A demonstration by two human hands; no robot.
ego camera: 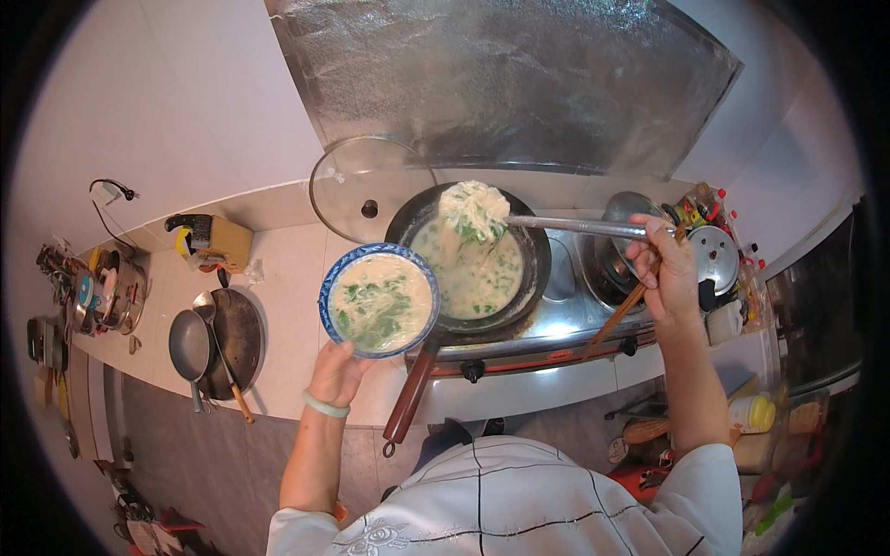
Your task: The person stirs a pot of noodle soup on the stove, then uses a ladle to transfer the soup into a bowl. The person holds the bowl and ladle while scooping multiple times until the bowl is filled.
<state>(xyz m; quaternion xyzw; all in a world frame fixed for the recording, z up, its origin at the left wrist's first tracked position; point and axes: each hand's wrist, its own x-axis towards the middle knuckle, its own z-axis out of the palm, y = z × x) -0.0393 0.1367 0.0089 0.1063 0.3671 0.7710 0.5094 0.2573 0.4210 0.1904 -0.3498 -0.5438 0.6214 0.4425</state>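
My left hand [338, 374] grips the lower rim of a blue-patterned bowl [379, 301] full of pale noodle soup with green leaves. The bowl is just left of a dark wok [535, 285], overlapping its edge in my view. In my right hand [664, 271] are a metal-handled ladle [577, 224] and a pair of wooden chopsticks [619, 316]. Over the wok, the ladle carries a heap of noodles [474, 208] and greens, which hides its bowl. Milky soup [473, 285] with green bits lies in the wok. Its brown handle [410, 396] points toward me.
A glass lid [375, 181] leans on the wall behind the wok. The gas stove [556, 333] has a second pan [612, 271] at right, near a pressure cooker [713, 257]. Leftward are a knife block [226, 243], a small pan [190, 345], and a round board [240, 340].
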